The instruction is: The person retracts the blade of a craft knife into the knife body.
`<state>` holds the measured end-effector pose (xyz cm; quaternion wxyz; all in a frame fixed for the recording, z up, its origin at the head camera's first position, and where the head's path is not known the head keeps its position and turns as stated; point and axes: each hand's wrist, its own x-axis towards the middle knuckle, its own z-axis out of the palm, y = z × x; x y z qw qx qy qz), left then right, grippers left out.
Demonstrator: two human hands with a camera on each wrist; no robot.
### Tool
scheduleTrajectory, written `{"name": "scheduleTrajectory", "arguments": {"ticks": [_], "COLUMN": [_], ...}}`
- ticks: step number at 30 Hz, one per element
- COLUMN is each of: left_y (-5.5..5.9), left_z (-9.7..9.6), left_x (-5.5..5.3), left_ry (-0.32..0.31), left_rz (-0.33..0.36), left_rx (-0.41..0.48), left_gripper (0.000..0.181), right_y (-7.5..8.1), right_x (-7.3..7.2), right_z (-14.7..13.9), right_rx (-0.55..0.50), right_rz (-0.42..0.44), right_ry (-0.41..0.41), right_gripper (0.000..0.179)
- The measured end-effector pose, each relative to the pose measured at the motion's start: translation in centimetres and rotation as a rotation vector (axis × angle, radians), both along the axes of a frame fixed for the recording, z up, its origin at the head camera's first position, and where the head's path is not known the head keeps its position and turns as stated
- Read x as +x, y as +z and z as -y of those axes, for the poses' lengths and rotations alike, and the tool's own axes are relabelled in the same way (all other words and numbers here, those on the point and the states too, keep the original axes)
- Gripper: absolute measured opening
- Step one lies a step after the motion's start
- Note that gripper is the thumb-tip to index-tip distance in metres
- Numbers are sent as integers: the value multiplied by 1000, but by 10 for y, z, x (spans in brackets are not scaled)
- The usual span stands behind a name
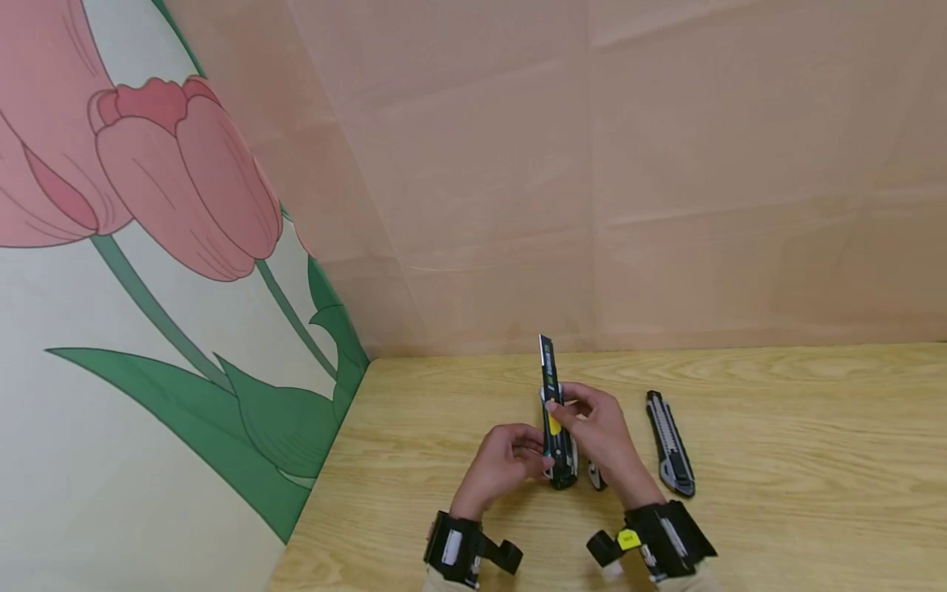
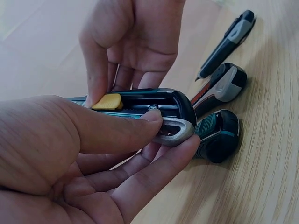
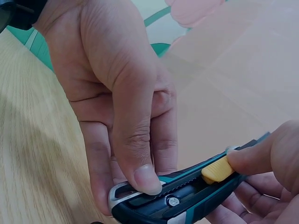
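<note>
A black and teal box cutter [image 1: 562, 470] is held upright-looking in the head view, its blade end pointing away. My left hand [image 1: 506, 460] pinches its rear end, the thumb over the silver metal loop [image 2: 175, 132]. My right hand [image 1: 602, 427] grips it farther forward, with the thumb against the yellow slider [image 3: 218, 170]. A dark segment of blade [image 1: 547, 353] sticks out beyond the slider end. In the left wrist view, the handle's open channel with a screw faces up between the two hands.
To the right lies a grey and black box cutter [image 1: 672, 448] on the wooden table [image 1: 814, 460]. Another cutter [image 2: 229, 84] with an orange-red strip is mostly hidden by my right arm in the head view. A dark green-black one [image 2: 222, 140] lies beside it. A pinkish sheet [image 1: 592, 205] hangs behind.
</note>
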<state>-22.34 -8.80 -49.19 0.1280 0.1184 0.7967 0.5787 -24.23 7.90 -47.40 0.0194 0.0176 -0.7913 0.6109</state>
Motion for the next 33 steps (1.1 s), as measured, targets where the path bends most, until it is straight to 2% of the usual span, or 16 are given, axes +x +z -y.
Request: {"name": "scheduleTrajectory", "arguments": {"ticks": [15, 24, 30, 33], "left_y": [2, 3, 5, 4], "left_z": [5, 3, 3, 3], "left_x": [-2, -1, -2, -3], "left_ry": [30, 34, 63, 69], "left_rz": [75, 44, -17, -23], "left_rx": [-11, 2, -44, -53], "left_gripper": [21, 21, 20, 20], "right_y": [1, 0, -2, -3], "right_x": [1, 1, 1, 0], "right_z": [1, -3, -3, -4], "right_rx": [-7, -35, -58, -56], "right_rz": [-16, 6, 87, 85], "right_ry": [19, 44, 39, 40], "right_gripper": [28, 34, 46, 47]}}
